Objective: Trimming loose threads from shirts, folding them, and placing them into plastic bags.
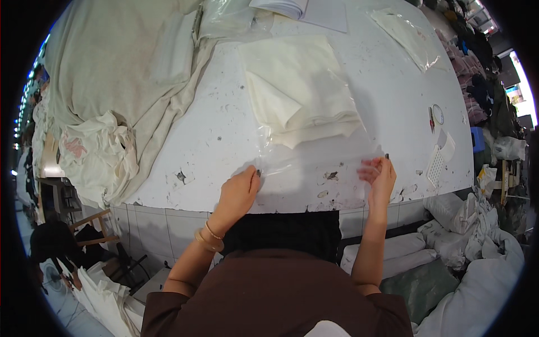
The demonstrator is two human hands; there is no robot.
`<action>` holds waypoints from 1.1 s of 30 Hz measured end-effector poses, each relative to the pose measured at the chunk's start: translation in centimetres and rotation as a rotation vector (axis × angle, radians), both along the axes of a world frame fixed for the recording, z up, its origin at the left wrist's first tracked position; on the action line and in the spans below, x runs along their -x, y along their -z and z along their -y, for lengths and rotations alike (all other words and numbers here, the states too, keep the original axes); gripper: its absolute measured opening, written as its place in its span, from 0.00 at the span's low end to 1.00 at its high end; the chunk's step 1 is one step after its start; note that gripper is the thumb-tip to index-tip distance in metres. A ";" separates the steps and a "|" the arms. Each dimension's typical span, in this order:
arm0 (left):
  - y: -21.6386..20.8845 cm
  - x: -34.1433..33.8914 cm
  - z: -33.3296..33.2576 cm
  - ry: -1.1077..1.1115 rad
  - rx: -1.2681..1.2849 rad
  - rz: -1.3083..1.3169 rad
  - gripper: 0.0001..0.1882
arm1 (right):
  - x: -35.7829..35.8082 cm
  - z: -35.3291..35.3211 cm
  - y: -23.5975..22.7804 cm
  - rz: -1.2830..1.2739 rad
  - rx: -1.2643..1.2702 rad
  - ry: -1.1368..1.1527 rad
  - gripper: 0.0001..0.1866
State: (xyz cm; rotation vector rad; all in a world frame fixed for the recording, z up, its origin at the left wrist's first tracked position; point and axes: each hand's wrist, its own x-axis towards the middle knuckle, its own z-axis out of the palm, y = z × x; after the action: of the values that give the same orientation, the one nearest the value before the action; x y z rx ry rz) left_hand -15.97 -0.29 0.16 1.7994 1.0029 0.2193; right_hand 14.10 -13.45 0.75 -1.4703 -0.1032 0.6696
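Note:
A folded cream-white fabric piece (pixel 303 84) lies inside a clear plastic bag (pixel 314 154) on the white table, with one flap of the cloth turned over diagonally. The bag's near end stretches toward me, past the fabric. My left hand (pixel 240 190) is closed at the bag's near left corner, pinching the plastic. Bracelets circle that wrist. At the near right corner is my right hand (pixel 380 178), its thumb side raised and its other fingers curled and blurred. Whether that hand grips the plastic is not clear.
Beige cloth (pixel 112 62) and a crumpled white garment (pixel 101 151) cover the table's left side. An open notebook (pixel 286 7) and another bagged garment (pixel 407 39) lie at the back. Red-handled snips (pixel 431 119), a tape roll (pixel 438 114) and white tags (pixel 435 165) are right. Bundles fill the floor.

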 end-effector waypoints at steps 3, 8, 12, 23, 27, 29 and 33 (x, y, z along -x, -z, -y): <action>-2.9 -1.8 1.9 -0.143 -0.477 -0.024 0.18 | 1.6 2.1 0.3 -0.057 0.209 -0.286 0.15; -0.9 -5.9 1.1 0.200 -0.878 -0.036 0.33 | 6.4 -0.6 -0.6 -0.260 0.130 -0.693 0.17; 0.4 -7.2 -0.3 0.164 -0.878 0.019 0.18 | 7.6 -2.2 0.0 -0.161 0.031 -0.680 0.17; -6.4 -8.1 -2.9 0.185 -0.650 0.357 0.14 | 8.2 -8.2 0.0 1.459 0.355 -0.682 0.31; -3.4 -9.0 -14.7 0.148 -0.650 0.232 0.16 | 8.9 -9.3 1.3 1.328 0.137 -0.818 0.19; -1.3 -8.7 -17.0 0.184 -0.567 0.152 0.16 | 10.2 -9.6 1.1 1.108 -0.098 -0.928 0.14; -0.8 -9.5 -16.8 0.311 -0.675 -0.147 0.17 | 11.0 -7.8 1.1 1.354 0.001 -1.243 0.18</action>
State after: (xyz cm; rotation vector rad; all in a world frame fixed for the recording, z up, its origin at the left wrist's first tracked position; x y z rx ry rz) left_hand -6.42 16.49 0.97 2.5895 0.7780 0.2522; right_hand 3.10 -5.64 -0.36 -1.5125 -2.1603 0.4607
